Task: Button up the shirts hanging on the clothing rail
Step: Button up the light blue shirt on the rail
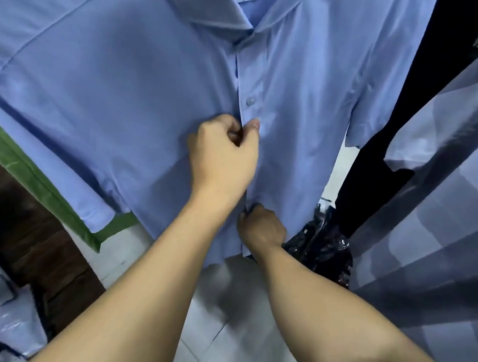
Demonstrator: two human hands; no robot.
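So we're standing right in front of the light blue shirt [128, 104]. It's hanging face-on in the middle, squeezed between a green garment [13, 157] on the left and a dark garment [436, 110] on the right. The rail isn't showing; it's presumably somewhere above the top edge.

We're pinching the front placket [242, 70] with the left hand [221, 152], thumb and curled fingers closing on the fabric edge just under a button [250, 101] that looks done up. Lower down, near the hem, the right hand [263, 229] is gripping the same front edge, fingers curled round it.

Pretty sure we're holding it at two spots to pull the strip taut and straight, since loose cloth on a hanger just swings away when you poke at it. Our guess is we're working on the next button down, but it's hiding under the left hand, so we can't tell if it's through the hole. Another pale shirt [455, 242] is hanging at the near right, probably waiting its turn.
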